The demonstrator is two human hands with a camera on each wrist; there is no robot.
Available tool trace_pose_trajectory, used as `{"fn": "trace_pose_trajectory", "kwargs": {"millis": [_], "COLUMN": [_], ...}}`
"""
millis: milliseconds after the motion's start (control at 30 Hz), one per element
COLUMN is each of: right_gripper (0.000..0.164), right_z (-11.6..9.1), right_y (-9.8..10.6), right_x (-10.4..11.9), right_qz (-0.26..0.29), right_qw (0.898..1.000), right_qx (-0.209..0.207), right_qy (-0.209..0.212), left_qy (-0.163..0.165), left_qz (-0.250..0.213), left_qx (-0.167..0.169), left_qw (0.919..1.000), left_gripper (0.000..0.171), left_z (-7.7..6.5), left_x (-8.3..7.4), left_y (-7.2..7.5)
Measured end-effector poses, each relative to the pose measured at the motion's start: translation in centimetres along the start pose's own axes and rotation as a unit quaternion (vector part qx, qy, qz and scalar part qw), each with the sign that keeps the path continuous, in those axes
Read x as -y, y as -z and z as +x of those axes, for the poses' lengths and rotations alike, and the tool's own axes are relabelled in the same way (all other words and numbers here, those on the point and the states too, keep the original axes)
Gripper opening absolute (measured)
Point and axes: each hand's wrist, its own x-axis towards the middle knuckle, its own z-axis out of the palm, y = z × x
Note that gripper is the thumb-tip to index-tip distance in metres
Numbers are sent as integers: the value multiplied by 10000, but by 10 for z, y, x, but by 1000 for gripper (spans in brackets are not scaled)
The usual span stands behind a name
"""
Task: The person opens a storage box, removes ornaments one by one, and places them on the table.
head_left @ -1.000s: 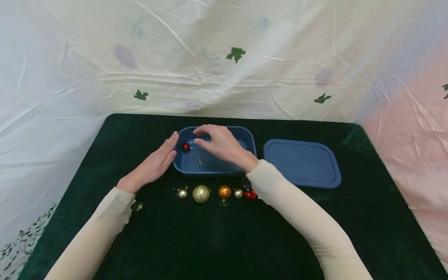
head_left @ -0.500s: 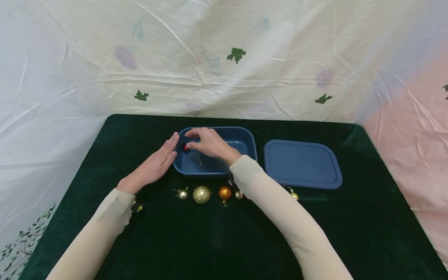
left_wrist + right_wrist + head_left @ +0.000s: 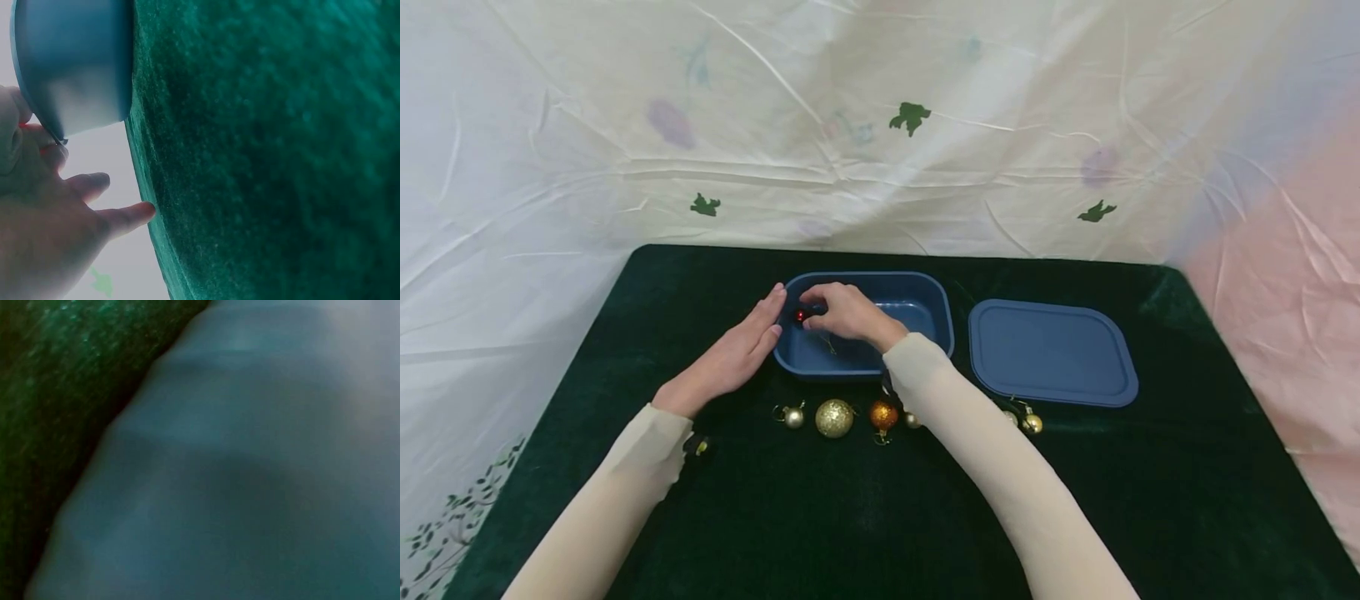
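Note:
A blue rectangular box (image 3: 917,362) stands on the dark green cloth. Inside, near its left end, lies a small shiny red bauble (image 3: 800,317), partly covered. My right hand (image 3: 850,315) reaches into the box with thumb and forefinger curved beside this bauble; whether they pinch it is too small to tell. A thin gold thread (image 3: 829,343) lies on the box floor. My left hand (image 3: 733,354) lies with straight fingers against the box's left wall. The left wrist view shows its fingers by the blue wall (image 3: 81,69). The right wrist view is mostly blurred sleeve (image 3: 237,475).
A blue lid (image 3: 1052,350) lies right of the box. In front of the box are a small silver bauble (image 3: 793,417), a large glittery gold one (image 3: 834,418) and an orange one (image 3: 883,415). A small gold bauble (image 3: 1032,423) lies beyond the right sleeve.
My right hand has moved left and down inside the box to the red bauble, which stays in place. The right sleeve now hides other baubles. My left hand keeps its place.

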Motion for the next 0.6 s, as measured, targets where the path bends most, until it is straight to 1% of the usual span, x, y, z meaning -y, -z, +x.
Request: {"fn": "trace_pose_trajectory", "kwargs": {"millis": [233, 400, 600], "right_gripper": [48, 42, 33], "right_z": [6, 6, 7], "right_y": [-3, -5, -8], "right_x": [0, 2, 2], "right_qz": [-96, -255, -318], "right_qw": [9999, 9996, 9993], "right_qx": [39, 88, 95], "right_qy": [47, 122, 164], "left_qy": [-3, -11, -12], "left_qz": [6, -3, -24], "left_qx": [-5, -10, -5], "left_qw": [10000, 10000, 10000], "left_gripper": [60, 60, 60], "left_z": [0, 0, -1], "left_x": [-3, -3, -3], "left_y": [0, 0, 0]}}
